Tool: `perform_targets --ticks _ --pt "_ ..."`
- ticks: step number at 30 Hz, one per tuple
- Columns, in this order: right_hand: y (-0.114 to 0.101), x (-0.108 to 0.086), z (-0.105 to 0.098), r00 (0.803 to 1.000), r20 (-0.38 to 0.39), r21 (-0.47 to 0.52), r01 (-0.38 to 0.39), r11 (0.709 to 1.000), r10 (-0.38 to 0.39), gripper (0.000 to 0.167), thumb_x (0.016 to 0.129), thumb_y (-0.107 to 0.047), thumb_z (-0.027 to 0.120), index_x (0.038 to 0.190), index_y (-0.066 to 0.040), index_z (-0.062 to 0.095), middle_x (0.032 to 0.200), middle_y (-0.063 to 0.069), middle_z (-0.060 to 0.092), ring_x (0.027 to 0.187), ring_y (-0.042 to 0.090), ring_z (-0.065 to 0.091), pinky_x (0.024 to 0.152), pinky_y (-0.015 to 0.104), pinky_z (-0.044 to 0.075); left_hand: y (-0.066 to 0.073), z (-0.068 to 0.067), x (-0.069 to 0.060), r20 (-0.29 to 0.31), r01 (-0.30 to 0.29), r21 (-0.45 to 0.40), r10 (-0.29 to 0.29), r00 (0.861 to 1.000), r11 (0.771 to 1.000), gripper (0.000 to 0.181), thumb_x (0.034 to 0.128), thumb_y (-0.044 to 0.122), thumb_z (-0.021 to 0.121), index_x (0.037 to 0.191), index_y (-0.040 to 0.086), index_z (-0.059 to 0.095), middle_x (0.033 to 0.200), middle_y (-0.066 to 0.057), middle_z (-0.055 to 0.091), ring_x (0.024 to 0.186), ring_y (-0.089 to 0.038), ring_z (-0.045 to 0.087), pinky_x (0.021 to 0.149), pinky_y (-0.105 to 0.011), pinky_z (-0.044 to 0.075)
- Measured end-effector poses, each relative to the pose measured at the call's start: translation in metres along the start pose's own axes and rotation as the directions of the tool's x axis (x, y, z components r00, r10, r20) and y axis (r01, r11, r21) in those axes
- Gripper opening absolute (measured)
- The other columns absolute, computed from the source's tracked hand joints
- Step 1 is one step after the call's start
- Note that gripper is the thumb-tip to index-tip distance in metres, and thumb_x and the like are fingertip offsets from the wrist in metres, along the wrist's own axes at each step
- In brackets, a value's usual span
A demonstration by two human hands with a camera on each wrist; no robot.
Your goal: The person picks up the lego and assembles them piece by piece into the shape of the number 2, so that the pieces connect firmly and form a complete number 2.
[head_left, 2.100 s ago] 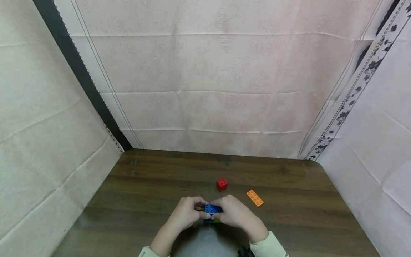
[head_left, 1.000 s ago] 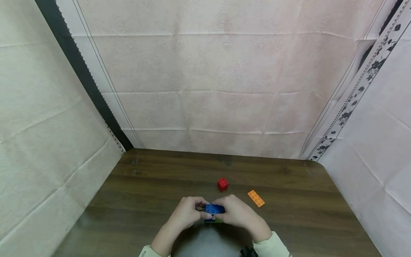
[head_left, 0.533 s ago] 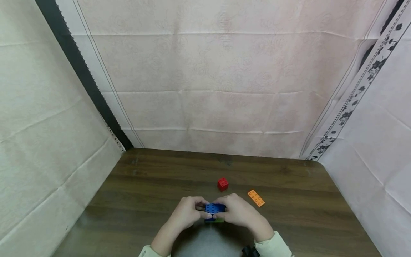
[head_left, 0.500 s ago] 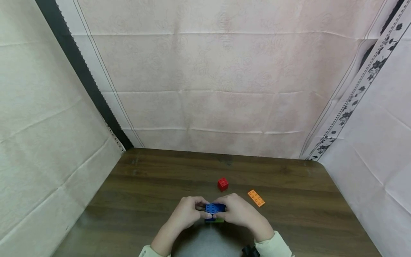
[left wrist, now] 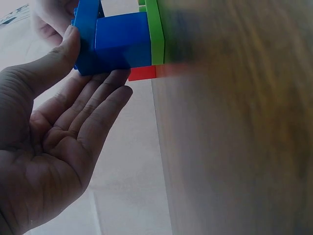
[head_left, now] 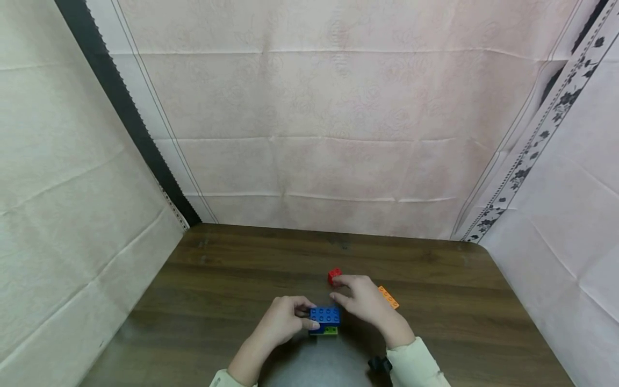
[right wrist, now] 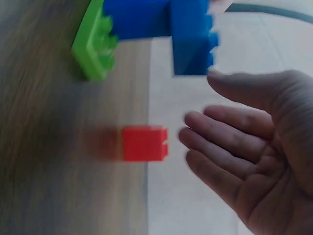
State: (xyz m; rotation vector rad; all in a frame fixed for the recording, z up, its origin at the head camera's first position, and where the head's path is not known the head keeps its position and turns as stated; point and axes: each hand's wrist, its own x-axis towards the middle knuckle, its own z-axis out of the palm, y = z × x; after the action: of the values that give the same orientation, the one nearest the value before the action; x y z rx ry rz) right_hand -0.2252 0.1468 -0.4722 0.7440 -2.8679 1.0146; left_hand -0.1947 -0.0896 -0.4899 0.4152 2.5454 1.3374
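Observation:
My left hand (head_left: 287, 317) pinches the left end of a small stack of toy building bricks between thumb and fingers. On top lies a long blue brick (head_left: 326, 315), over a second blue brick (left wrist: 122, 39) and a flat green brick (head_left: 331, 331) at the bottom, leaving a gap under the right side. My right hand (head_left: 365, 301), off the stack, holds nothing; its fingers reach toward a small red brick (head_left: 333, 274). The right wrist view shows space between those fingers and the red brick (right wrist: 143, 144).
A flat orange brick (head_left: 389, 297) lies on the brown wooden table (head_left: 232, 269), partly behind my right hand. Pale cloth walls (head_left: 309, 134) enclose the table at the back and both sides.
My right hand has let go of the stack's right end and moved forward and right, toward the red brick. My left hand keeps its hold, and the stack stays in place.

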Motion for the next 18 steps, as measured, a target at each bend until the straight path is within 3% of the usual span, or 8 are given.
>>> perform_targets --ticks 4,7,11,18 --pt "0.009 0.007 0.001 0.988 -0.109 -0.033 -0.114 0.993 0.110 0.046 0.092 -0.030 0.075 0.131 -0.007 0.066 0.128 0.009 0.067 0.117 0.028 0.064 0.095 0.048 0.052 0.000 -0.001 0.000 0.004 0.015 -0.003 -0.015 1.000 1.000 0.026 0.0796 0.026 0.087 0.103 0.020 0.076 0.095 0.005 0.071 0.087 -0.014 0.065 0.082 -0.046 0.054" --pt "0.015 0.014 0.001 0.974 -0.136 -0.031 -0.186 0.982 0.180 0.050 0.092 -0.033 0.075 0.134 -0.008 0.064 0.131 0.009 0.066 0.118 0.028 0.064 0.094 0.049 0.052 0.001 -0.001 0.000 0.003 0.022 -0.003 -0.022 1.000 1.000 0.026 0.0799 0.026 0.087 0.103 0.020 0.076 0.095 0.005 0.071 0.087 -0.014 0.065 0.082 -0.047 0.054" --pt "0.023 0.022 0.007 0.964 -0.110 -0.001 -0.242 0.970 0.240 0.054 0.091 -0.034 0.076 0.136 -0.006 0.061 0.131 0.011 0.065 0.116 0.030 0.064 0.094 0.049 0.053 0.001 -0.001 -0.001 0.000 0.027 0.001 -0.027 1.000 1.000 0.026 0.0795 0.027 0.087 0.102 0.021 0.076 0.095 0.005 0.071 0.087 -0.014 0.066 0.083 -0.048 0.054" --pt "0.038 0.033 0.023 0.964 -0.050 -0.006 -0.263 0.965 0.262 0.052 0.090 -0.034 0.078 0.131 -0.007 0.064 0.118 0.009 0.069 0.099 0.022 0.065 0.091 0.047 0.054 0.000 0.000 0.000 -0.004 0.015 0.003 -0.015 1.000 1.000 0.026 0.0787 0.025 0.087 0.102 0.021 0.076 0.094 0.006 0.071 0.086 -0.013 0.066 0.082 -0.047 0.054"
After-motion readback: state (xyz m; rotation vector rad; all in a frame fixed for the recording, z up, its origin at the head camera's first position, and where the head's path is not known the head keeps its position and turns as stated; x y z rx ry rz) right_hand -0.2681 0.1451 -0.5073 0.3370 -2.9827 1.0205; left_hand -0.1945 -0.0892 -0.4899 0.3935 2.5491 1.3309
